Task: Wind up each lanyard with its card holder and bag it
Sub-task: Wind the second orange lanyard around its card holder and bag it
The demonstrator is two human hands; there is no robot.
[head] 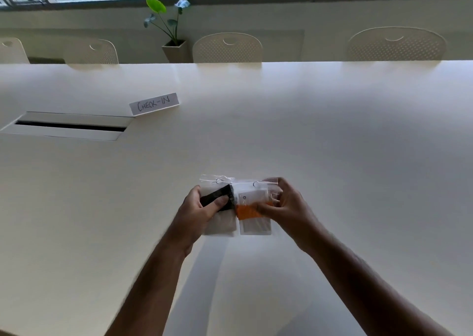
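While held side by side just above the desk (332,156), two clear bags: left bag (220,227) with a black lanyard (215,197), right bag (256,227) with an orange lanyard (247,211) and a white card holder (252,195). Left hand (202,210) curled on the left bag, thumb pressed over the black band. Right hand (284,207) curled on the right bag's outer edge, fingers pinching at the orange band. Bags touching along their inner edges, long axes running away from the body, zip ends far, bottoms hanging below the hands. Each bag directly under its own hand, neither hand nearer. Thin, glossy, crinkly film; flat woven bands; stiff flat holder. Smooth matte desk. Beyond the left hand, well apart, a paper sign (154,103) reading CHECK-IN and a cable slot (70,126). Likely both already bagged, set-down probably next.
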